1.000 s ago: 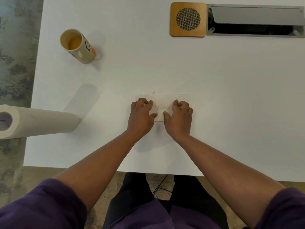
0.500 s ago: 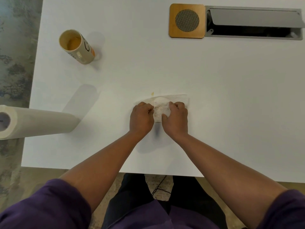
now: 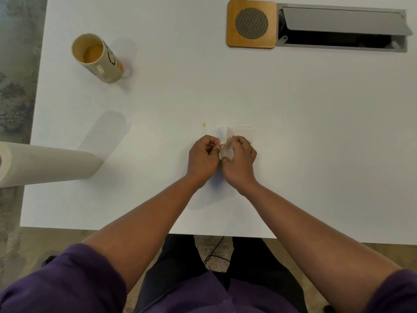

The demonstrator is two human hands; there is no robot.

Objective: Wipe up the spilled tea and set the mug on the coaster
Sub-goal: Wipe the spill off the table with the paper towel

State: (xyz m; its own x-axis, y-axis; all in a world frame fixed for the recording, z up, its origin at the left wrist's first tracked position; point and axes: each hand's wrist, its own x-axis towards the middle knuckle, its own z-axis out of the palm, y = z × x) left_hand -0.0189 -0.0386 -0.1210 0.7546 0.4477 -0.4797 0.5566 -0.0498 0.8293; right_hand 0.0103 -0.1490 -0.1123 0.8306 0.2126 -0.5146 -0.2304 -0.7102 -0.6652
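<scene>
Mug (image 3: 99,58) upright, tea inside, well left of and beyond fingers. Both hands' fingers curled, pinching folded paper towel (image 3: 239,134): left hand (image 3: 203,158), right hand (image 3: 240,162). Tea drop (image 3: 204,125) on white surface (image 3: 316,132) just beyond left fingers. Coaster (image 3: 251,24) far beyond, bare. Paper roll (image 3: 45,162) far left. Floor patterned.

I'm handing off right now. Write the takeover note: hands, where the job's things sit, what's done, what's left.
Left hand: fingers curled, pinching an edge of the paper towel.
Right hand: grip on the same towel, folding it on the table.
Mug: far left, tea still inside, not on the coaster, which sits far centre beside the cable hatch.
Done: most of the spill looks blotted.
Left: a small tea spot beside the towel; then set the mug on the coaster.
Paper towel roll stands at the left edge.
</scene>
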